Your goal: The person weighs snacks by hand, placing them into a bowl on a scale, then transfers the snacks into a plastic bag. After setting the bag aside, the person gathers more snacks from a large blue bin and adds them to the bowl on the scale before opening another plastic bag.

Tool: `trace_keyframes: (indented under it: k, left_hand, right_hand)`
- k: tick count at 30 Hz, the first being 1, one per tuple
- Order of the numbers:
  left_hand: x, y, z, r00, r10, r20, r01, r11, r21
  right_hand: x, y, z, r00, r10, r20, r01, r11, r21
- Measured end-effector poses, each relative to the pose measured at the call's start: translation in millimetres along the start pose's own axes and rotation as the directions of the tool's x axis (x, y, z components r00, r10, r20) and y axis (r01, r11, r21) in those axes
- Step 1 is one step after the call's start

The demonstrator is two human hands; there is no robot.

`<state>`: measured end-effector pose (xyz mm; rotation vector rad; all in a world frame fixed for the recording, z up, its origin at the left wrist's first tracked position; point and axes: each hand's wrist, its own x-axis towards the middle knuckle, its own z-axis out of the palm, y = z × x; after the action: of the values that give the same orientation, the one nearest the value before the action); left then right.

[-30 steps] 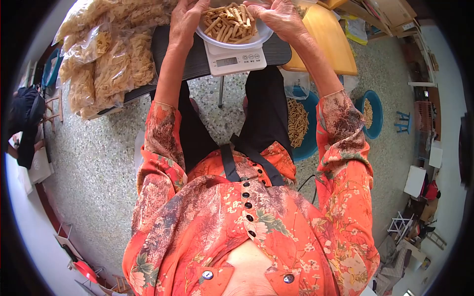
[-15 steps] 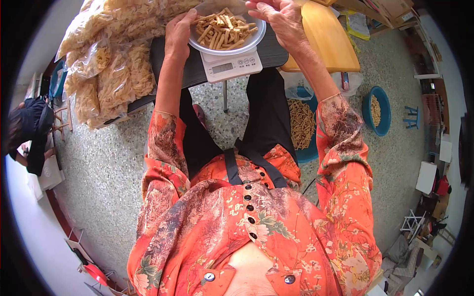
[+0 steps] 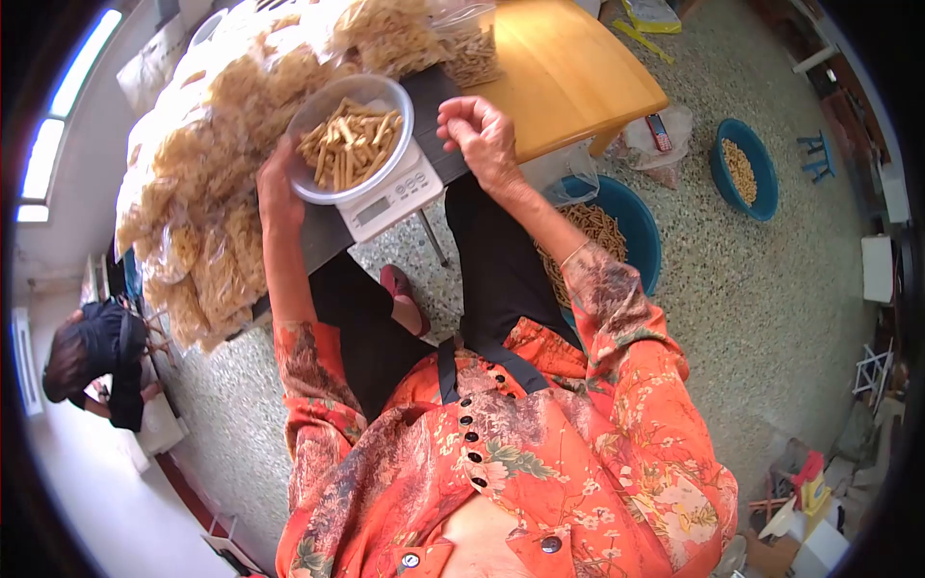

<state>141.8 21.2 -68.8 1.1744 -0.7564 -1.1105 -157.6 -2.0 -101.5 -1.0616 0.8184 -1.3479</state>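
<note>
A clear plastic bowl (image 3: 304, 183) full of short tan sticks (image 3: 349, 144), seemingly a fried snack, rests on a white digital kitchen scale (image 3: 395, 200). My left hand (image 3: 279, 185) grips the bowl at its left rim, with its fingers partly hidden by the bowl. To the right of the bowl, my right hand (image 3: 485, 140) hovers off the rim. Its fingers are loosely bent and I see nothing in them. The scale stands on a dark table (image 3: 431, 101); its display is too small to read.
Bags of pale curled snack (image 3: 217, 183) are piled at left. A bag of sticks (image 3: 470, 56) lies by a yellow wooden table (image 3: 568, 72). Blue-green tubs of sticks (image 3: 644, 241) and pale pieces (image 3: 771, 197) stand on the floor. Another person (image 3: 96, 356) bends at far left.
My right hand has moved from over the bowl's right rim to apart from it. The view has turned, so the bowl and scale appear further left and lower. My left hand stays at the bowl.
</note>
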Motion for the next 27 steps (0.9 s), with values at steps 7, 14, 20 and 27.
trace_keyframes:
  k: [7, 14, 20, 27]
  left_hand:
    - [-9, 15, -9, 1.000, -0.012, 0.008, 0.012, 0.998, 0.057]
    - [-16, 27, -9, 0.999, -0.046, -0.004, 0.046, 0.998, -0.040]
    - [-20, 30, -16, 0.999, -0.044, 0.017, 0.044, 0.999, -0.022]
    - [-24, 30, -16, 1.000, -0.023, 0.015, 0.023, 1.000, 0.009]
  right_hand:
    - [-9, 8, -10, 1.000, 0.014, -0.024, -0.011, 0.994, 0.107]
    - [14, -15, -20, 0.997, -0.067, -0.031, 0.064, 0.995, -0.080]
    - [139, -36, -63, 0.927, -0.375, -0.019, 0.287, 0.741, -0.607]
    - [185, -17, -70, 0.955, -0.247, 0.165, 0.297, 0.805, -0.514]
